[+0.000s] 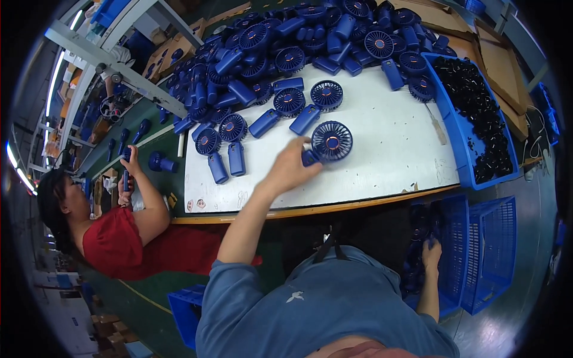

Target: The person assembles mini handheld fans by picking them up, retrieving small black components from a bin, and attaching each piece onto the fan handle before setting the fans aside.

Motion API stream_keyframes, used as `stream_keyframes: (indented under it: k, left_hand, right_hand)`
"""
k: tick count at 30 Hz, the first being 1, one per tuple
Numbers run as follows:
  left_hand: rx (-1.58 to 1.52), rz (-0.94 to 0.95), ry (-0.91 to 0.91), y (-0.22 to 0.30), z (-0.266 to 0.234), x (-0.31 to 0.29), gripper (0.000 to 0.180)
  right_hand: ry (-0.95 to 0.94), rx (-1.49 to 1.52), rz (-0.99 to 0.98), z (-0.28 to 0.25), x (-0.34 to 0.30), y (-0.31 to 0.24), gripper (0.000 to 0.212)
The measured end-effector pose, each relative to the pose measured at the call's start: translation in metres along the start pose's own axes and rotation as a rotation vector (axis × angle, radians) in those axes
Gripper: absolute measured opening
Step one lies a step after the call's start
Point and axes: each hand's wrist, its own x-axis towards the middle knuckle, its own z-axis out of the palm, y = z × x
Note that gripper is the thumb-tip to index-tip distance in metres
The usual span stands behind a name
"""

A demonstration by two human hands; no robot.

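My left hand [292, 167] is closed round the handle of a blue handheld fan [332, 142] just over the white tabletop, its round grille facing up. Beyond it, several similar fans [327, 95] lie in pairs on the table. Low at the right, my right hand [431, 256] reaches into a blue crate [456, 250] beside my lap. Its fingers curl against dark blue items [418, 230], which are too dark to tell apart; what it grips is partly hidden.
A large heap of blue fans [253, 37] covers the far side of the white table [382, 155]. A blue bin [477, 119] of small black parts and a screwdriver-like tool [439, 128] are at the right. Another blue crate [492, 253] stands beyond mine. A co-worker [119, 244] in red sits at left.
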Motion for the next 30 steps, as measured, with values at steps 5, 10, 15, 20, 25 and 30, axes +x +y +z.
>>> stream_keyframes:
  k: [5,10,15,20,25,30]
  left_hand:
    - [-1.110,-0.030,-0.148,0.038,0.098,-0.058,0.061]
    - [-1.127,-0.008,0.173,0.061,0.141,-0.057,0.066]
    - [-1.830,-0.430,-0.451,0.068,0.110,-0.029,0.076]
    - [-1.679,0.009,-0.583,0.074,0.122,-0.047,0.090]
    - [-1.687,-0.013,-0.462,0.079,0.105,-0.049,0.037]
    - [-1.681,0.088,-0.431,0.064,0.098,-0.055,0.024]
  right_hand:
    - [-0.426,0.912,-0.307,-0.056,-0.065,-0.262,0.046]
    - [-0.479,0.763,-0.466,-0.034,-0.094,-0.344,0.048]
    - [-0.220,0.241,-1.116,-0.067,-0.068,-0.387,0.039]
    - [-0.797,-0.084,-0.990,-0.162,-0.016,-0.428,0.047]
    - [0.222,-0.259,-0.605,-0.235,0.162,-0.358,0.021]
    - [0.219,-0.622,-0.425,-0.216,0.244,-0.292,0.020]
